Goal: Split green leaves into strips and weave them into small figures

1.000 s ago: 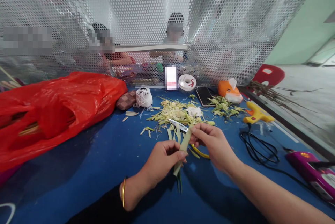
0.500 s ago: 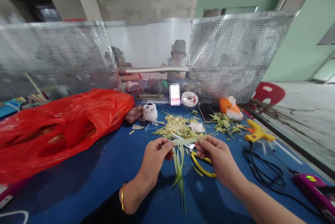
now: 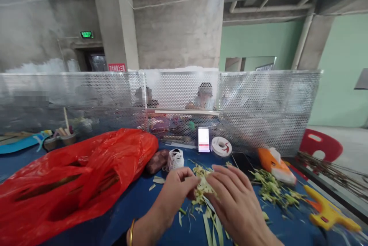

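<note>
My left hand (image 3: 176,189) is closed in a pinch above the table, thumb against forefinger. Beside it, my right hand (image 3: 234,194) has its fingers bent together with the thumb tucked underneath; whatever the two hold is hidden. Behind and between them lies a pile of pale yellow-green leaf scraps (image 3: 202,177). Long green leaf strips (image 3: 207,228) lie on the table below the right hand. A metal scissor blade (image 3: 209,203) shows between the hands, the handles covered by my right hand.
Left is a large red plastic bag (image 3: 115,150), near a checked pouch (image 3: 158,161) and white string (image 3: 176,159). A ribbon roll (image 3: 221,147), phone (image 3: 243,161), tissue pack (image 3: 277,165), more scraps (image 3: 270,184) and yellow glue gun (image 3: 327,209) are rightward. People sit behind the perforated screen (image 3: 258,111).
The view has tilted up. My hands have come closer together, and the pale leaf strip they stretched between them is now out of sight. My right hand now covers the yellow scissor handles.
</note>
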`<state>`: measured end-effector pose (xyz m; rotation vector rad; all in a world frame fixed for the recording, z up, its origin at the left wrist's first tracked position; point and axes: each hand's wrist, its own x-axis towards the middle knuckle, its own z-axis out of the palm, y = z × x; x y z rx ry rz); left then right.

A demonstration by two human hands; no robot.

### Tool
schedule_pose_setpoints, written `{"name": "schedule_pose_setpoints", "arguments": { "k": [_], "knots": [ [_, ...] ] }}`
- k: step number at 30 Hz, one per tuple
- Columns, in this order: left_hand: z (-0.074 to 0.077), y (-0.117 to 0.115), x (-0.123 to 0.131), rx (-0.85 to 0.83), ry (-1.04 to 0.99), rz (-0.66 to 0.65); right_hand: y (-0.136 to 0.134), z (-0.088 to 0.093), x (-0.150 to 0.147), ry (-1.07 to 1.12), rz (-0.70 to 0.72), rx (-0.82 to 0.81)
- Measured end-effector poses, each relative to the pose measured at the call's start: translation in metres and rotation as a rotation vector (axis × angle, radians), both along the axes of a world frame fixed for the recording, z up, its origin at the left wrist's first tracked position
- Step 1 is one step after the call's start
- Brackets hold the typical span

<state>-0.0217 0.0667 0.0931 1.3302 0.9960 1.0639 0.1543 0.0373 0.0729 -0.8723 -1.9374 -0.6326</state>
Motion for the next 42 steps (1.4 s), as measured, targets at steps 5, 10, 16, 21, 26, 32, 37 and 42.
{"name": "schedule_pose_setpoints", "arguments": {
  "k": [5,10,16,21,26,32,37,42],
  "knots": [
    [-0.015,0.0,0.01,-0.086,-0.055,-0.088,0.016,-0.025,0.003,-0.058,0.062,-0.04],
    [-0.021,0.002,0.013,0.004,-0.187,-0.042,0.015,-0.031,0.011,0.514,0.16,-0.599],
    [-0.024,0.004,0.013,-0.013,-0.24,-0.185,0.008,-0.024,-0.006,1.176,0.409,-1.203],
    [-0.026,0.003,0.015,-0.003,-0.258,-0.241,0.009,-0.023,-0.008,1.366,0.494,-1.295],
    [-0.026,0.005,0.019,-0.004,-0.235,0.003,0.009,-0.031,-0.013,1.215,0.459,-1.291],
    [-0.024,0.005,0.02,0.01,-0.191,0.096,0.006,-0.037,-0.015,1.025,0.419,-1.163],
    [-0.023,0.001,0.022,-0.046,-0.164,-0.011,0.006,-0.018,-0.005,1.057,0.348,-0.987],
    [-0.021,-0.002,0.023,-0.043,-0.138,-0.078,0.008,-0.011,0.0,1.154,0.402,-1.059]
  ]
}}
